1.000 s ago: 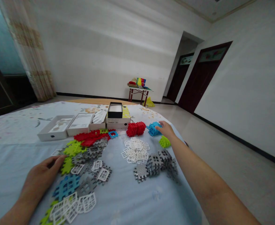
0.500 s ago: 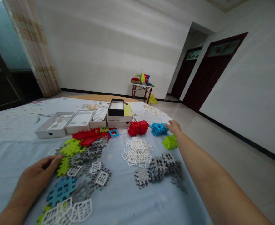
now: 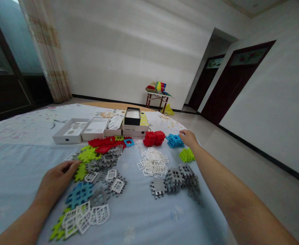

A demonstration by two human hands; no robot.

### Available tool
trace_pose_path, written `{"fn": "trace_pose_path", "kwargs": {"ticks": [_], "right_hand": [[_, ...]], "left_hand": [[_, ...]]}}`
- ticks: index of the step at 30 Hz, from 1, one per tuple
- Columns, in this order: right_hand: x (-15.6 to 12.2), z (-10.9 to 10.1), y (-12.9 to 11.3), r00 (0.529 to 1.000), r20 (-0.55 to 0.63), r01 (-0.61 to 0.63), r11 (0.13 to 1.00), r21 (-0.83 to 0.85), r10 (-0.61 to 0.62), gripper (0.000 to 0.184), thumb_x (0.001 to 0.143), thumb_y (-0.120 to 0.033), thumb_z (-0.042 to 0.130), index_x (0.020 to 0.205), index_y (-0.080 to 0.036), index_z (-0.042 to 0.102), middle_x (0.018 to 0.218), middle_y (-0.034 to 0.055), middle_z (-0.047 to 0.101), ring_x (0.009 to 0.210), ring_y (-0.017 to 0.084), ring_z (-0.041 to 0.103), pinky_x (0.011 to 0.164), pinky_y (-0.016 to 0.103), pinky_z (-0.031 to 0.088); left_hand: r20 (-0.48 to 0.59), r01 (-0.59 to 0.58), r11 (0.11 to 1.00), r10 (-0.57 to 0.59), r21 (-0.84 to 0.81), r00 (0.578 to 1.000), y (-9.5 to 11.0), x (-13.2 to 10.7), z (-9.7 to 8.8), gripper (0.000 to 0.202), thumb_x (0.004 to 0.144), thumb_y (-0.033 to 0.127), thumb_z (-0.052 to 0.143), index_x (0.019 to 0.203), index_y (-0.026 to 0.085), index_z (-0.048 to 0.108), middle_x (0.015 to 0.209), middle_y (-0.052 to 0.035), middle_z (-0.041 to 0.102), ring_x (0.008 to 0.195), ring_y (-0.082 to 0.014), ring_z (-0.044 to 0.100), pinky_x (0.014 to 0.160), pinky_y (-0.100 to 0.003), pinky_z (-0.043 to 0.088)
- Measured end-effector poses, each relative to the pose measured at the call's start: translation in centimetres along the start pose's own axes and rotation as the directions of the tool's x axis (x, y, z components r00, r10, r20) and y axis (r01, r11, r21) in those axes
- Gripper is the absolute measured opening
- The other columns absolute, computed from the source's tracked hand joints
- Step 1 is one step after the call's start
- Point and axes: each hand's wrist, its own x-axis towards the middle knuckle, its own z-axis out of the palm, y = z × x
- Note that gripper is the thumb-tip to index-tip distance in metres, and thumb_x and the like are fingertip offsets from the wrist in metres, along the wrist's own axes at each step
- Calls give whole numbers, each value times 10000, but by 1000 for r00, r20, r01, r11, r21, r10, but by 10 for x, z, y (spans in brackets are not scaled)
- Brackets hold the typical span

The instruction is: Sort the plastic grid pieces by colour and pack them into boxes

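Observation:
My right hand (image 3: 189,137) reaches far across the bed, its fingers curled at the right edge of a blue block cluster (image 3: 175,140). A red block cluster (image 3: 154,138) sits left of the blue one, a lime green cluster (image 3: 186,154) just below my wrist. My left hand (image 3: 56,178) lies flat on the sheet, fingers stretched toward a lime green flat piece (image 3: 81,172). Loose flat pieces surround it: a blue piece (image 3: 80,194), white grid pieces (image 3: 85,217), grey pieces (image 3: 102,162).
A white pile (image 3: 153,162) and grey assembled blocks (image 3: 176,177) lie mid-bed. White open boxes (image 3: 71,134) and a black box (image 3: 132,116) stand at the back. The bed's right edge (image 3: 210,190) drops to a tiled floor. A small table (image 3: 157,98) stands by the wall.
The view has shifted, so everything sits slightly further right in frame. My right hand stays at the blue cluster's right edge. My left hand remains flat beside the green piece.

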Motion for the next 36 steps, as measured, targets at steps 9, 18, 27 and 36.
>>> {"fn": "trace_pose_path", "kwargs": {"ticks": [9,18,27,36], "right_hand": [[-26,6,-125,862,141,471,871,138,-488,233,818,-240,531,997,-199,675,1000,48,687,957,181,598,891,292,421],[-55,79,-214,748,328,540,817,203,-577,303,793,-304,590,1071,-196,645,1119,80,641,1073,219,547,933,326,378],[-44,132,-242,862,388,301,945,130,-328,608,822,-647,388,1207,-211,565,1240,134,562,1137,293,504,900,424,392],[-62,136,-246,829,426,317,932,177,-363,525,842,-604,388,1215,-273,552,1280,64,552,1176,276,470,923,431,367]], "left_hand": [[6,-24,999,25,-29,1000,6,-5,-3,417,755,478,484,920,166,707,880,-41,729,773,-199,640,672,-251,463],[-30,-55,991,51,-121,998,1,-5,2,425,732,507,468,859,178,705,836,-46,731,769,-218,652,673,-265,475],[-303,-224,970,186,-95,935,-9,1,13,394,774,439,417,831,151,679,942,-125,687,965,-250,596,931,-362,411],[-279,-185,962,125,-202,952,-12,5,20,449,815,421,367,1041,144,639,1094,-124,653,1067,-244,558,942,-369,417]]}}
